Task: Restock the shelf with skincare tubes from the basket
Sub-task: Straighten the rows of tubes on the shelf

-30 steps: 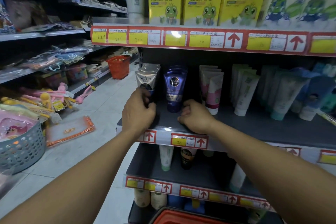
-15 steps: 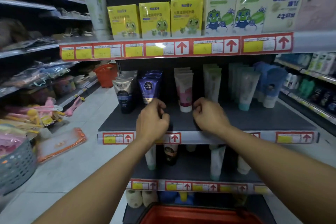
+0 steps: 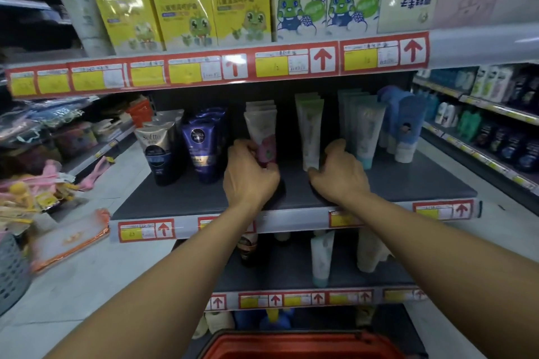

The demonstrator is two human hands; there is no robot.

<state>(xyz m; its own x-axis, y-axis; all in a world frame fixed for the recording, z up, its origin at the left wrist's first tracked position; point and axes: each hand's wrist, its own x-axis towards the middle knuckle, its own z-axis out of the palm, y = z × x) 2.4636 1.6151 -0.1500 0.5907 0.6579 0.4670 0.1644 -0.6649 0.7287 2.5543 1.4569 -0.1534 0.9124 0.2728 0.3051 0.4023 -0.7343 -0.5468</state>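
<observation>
The white plastic tube with the pink flower print (image 3: 264, 140) stands cap-down at the front of its row on the dark grey middle shelf (image 3: 186, 198), and the left hand (image 3: 249, 176) is right on it, fingers curled round its lower end. Next row along, the pale green-and-white tube (image 3: 310, 137) stands just as upright, with the right hand (image 3: 339, 175) at its base, fingers bent beside the cap (whether they actually pinch it, I cannot tell). The job here looks like facing up the rows, so the trick is to slide each tube forward by its cap end, keep it vertical and avoid nudging the dark blue men's tubes (image 3: 201, 146) alongside. Compared with half a second ago, both hands have shifted right along the shelf, from the blue and pink rows. The red plastic basket (image 3: 303, 344) waits below, contents out of sight.
</observation>
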